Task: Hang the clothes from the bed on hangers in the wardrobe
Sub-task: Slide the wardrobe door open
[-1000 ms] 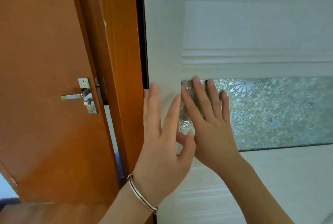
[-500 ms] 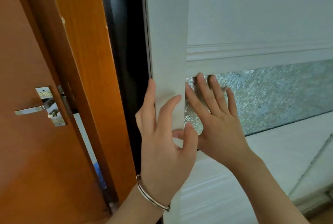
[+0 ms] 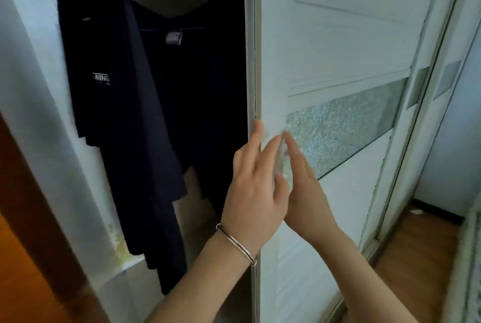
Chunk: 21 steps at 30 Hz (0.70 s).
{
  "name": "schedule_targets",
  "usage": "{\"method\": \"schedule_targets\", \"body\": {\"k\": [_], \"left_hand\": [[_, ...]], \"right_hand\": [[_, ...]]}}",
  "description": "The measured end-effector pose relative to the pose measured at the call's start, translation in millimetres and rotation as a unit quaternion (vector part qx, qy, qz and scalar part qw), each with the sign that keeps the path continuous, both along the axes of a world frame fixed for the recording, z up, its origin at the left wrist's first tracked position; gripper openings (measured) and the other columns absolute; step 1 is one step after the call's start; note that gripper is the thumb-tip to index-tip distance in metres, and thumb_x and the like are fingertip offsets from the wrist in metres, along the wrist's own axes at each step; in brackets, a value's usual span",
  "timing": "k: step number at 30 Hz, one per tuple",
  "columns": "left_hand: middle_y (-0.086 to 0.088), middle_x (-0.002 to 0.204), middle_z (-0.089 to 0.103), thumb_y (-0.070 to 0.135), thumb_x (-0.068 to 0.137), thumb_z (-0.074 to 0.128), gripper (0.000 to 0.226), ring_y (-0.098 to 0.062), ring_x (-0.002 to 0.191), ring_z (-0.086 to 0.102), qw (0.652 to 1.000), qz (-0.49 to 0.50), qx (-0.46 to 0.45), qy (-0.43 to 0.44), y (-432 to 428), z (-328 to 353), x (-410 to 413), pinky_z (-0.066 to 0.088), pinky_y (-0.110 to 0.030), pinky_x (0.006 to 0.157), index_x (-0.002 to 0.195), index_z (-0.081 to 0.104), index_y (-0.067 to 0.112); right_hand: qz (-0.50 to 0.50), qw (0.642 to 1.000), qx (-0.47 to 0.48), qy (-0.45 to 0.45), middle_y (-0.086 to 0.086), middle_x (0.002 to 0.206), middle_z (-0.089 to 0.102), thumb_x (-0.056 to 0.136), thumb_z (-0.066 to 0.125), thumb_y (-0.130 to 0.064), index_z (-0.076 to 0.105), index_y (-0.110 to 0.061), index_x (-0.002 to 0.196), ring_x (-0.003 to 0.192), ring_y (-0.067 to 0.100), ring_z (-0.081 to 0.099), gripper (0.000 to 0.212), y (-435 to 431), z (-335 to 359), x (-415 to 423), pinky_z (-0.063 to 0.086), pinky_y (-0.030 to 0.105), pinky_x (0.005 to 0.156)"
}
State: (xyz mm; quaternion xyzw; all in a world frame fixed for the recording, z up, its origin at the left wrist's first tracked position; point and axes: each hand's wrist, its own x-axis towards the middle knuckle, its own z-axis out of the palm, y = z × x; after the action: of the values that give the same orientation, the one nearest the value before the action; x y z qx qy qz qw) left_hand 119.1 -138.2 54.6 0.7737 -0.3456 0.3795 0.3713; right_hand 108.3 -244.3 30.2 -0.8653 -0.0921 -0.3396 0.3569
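The white sliding wardrobe door (image 3: 338, 44) with a frosted patterned glass band (image 3: 343, 125) stands slid to the right, and the dark wardrobe inside (image 3: 208, 83) shows. My left hand (image 3: 253, 192), with a bracelet on the wrist, lies flat against the door's left edge, fingers spread. My right hand (image 3: 303, 187) presses flat on the door face beside the glass band, fingers straight. Neither hand holds anything. A dark garment with white lettering (image 3: 114, 93) hangs at the left inside. More dark clothes (image 3: 187, 104) hang deeper in. No bed is in view.
An orange wooden door (image 3: 23, 257) fills the lower left corner. A second sliding door panel (image 3: 426, 93) and its track run along the right. Wooden floor (image 3: 421, 250) shows at the lower right, with a pale fabric edge (image 3: 471, 265) at the far right.
The wardrobe door has slid far to the right under both hands, opening a narrow dark gap into a wide view of hanging clothes. The orange door has moved out to the left edge.
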Motion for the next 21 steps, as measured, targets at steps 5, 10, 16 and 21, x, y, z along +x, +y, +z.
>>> {"method": "schedule_targets", "body": {"k": [5, 10, 16, 21], "left_hand": [[0.006, 0.143, 0.034, 0.007, 0.087, 0.052, 0.045, -0.002, 0.127, 0.029, 0.998, -0.066, -0.010, 0.018, -43.4, 4.7, 38.1, 0.017, 0.000, 0.105, 0.131, 0.047, 0.014], [0.029, 0.124, 0.041, 0.014, 0.087, 0.059, 0.056, 0.003, 0.120, 0.047, 0.972, -0.159, -0.112, 0.129, -98.0, 0.6, 74.5, 0.044, -0.019, 0.100, 0.114, 0.033, 0.055], [0.021, 0.121, 0.054, 0.013, 0.082, 0.064, 0.065, 0.016, 0.107, 0.052, 0.945, -0.216, -0.162, 0.182, -161.7, -6.2, 114.9, 0.044, 0.000, 0.083, 0.117, 0.033, 0.057], [0.013, 0.130, 0.049, 0.020, 0.087, 0.058, 0.059, -0.002, 0.119, 0.052, 0.956, -0.199, -0.134, 0.168, -221.1, -9.9, 135.1, 0.048, -0.024, 0.098, 0.120, 0.026, 0.056]], "right_hand": [[-0.039, 0.998, 0.038, 0.025, -0.035, 0.145, 0.012, 0.070, 0.062, -0.053, -0.006, -0.065, 0.126, 0.136, -0.010, 0.018, 0.089, -51.8, 2.7, 21.8, 0.032, 0.023, 0.104], [-0.062, 0.997, 0.041, 0.024, -0.055, 0.127, -0.001, 0.067, 0.062, -0.060, -0.010, -0.071, 0.122, 0.130, -0.010, 0.024, 0.091, -102.4, -1.0, 44.8, 0.034, 0.018, 0.097], [-0.055, 0.997, 0.048, -0.007, -0.039, 0.145, 0.011, 0.068, 0.064, -0.052, -0.006, -0.072, 0.124, 0.136, -0.013, 0.013, 0.091, -169.8, -7.3, 75.0, 0.022, 0.015, 0.103], [-0.047, 0.997, 0.064, 0.004, -0.041, 0.143, 0.010, 0.070, 0.073, -0.042, 0.002, -0.067, 0.128, 0.136, -0.010, 0.017, 0.096, -228.8, -9.5, 97.7, 0.028, 0.023, 0.106]]}}
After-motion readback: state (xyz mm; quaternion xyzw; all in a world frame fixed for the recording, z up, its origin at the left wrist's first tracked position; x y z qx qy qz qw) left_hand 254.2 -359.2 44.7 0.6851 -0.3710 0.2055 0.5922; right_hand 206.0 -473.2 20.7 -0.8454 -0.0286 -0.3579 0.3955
